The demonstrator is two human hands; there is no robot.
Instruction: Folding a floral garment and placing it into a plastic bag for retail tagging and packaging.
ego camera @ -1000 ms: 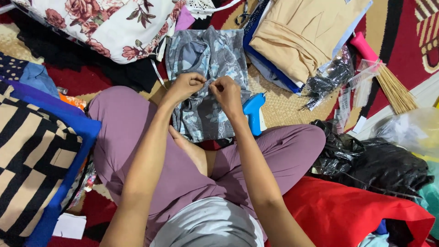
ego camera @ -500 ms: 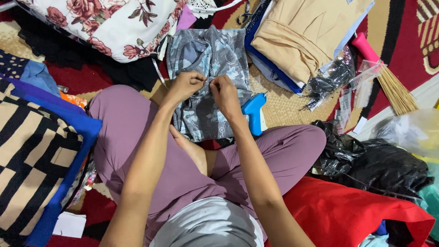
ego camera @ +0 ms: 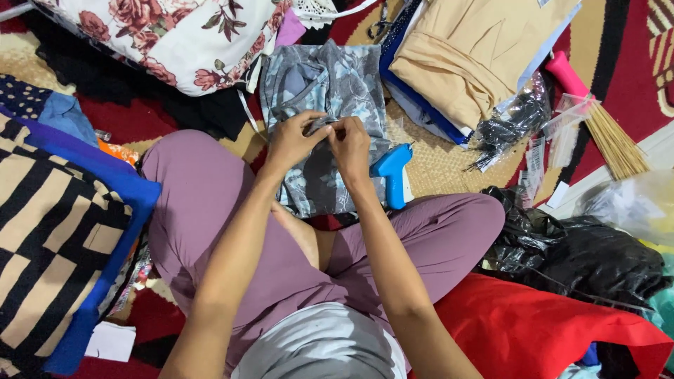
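Seated cross-legged on a red and tan patterned woven rug (ego camera: 435, 165), mauve trousers (ego camera: 203, 203) filling the middle of the view. Folded grey and pale-blue floral garment (ego camera: 337, 91) lying flat on the rug just beyond the knees, collar end pointing away. Both hands meeting over the middle of that garment: left hand (ego camera: 291, 140) curled, thumb and forefinger pinched shut on a small raised fold of the grey cloth; right hand (ego camera: 351, 144) closed the same way on the same fold, fingertips nearly touching those of the left. Pinched bit of cloth held between the two sets of fingertips, lifted slightly off the rest of the garment (anything smaller held there too tiny to make out). Bright blue plastic tagging gun (ego camera: 392, 172) resting on the rug just beside the right wrist, untouched. Beyond it, stack of folded beige fabric over dark blue (ego camera: 463, 56); clear bag of black fasteners (ego camera: 509, 119); pink-handled straw broom (ego camera: 597, 116). White cloth with red roses (ego camera: 161, 38) at upper left, black-and-tan striped textile edged in blue (ego camera: 56, 245) at far left, crumpled black plastic bag (ego camera: 583, 253) and red cloth (ego camera: 533, 323) at right.
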